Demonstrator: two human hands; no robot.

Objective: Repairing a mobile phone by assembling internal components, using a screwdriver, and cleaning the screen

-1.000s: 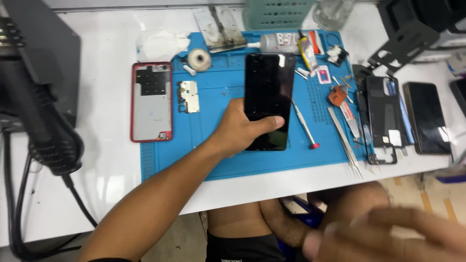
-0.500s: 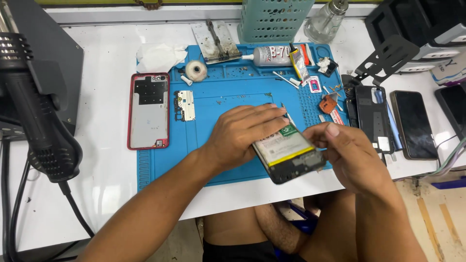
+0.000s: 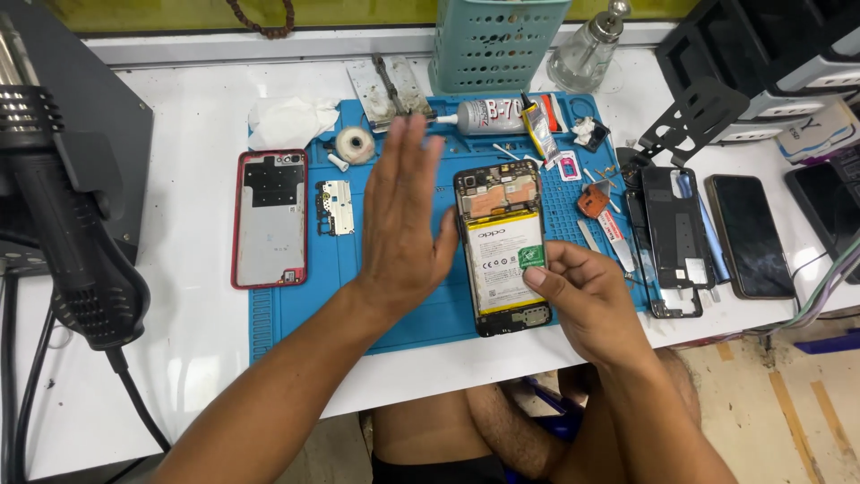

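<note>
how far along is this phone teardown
Done: the red back cover is off and lies left of the blue mat, with a small shield plate beside it. In hand: the opened phone lies battery side up; the right hand touches its right edge, the left hand hovers flat beside it. Left: the battery and board are not yet out.
</note>
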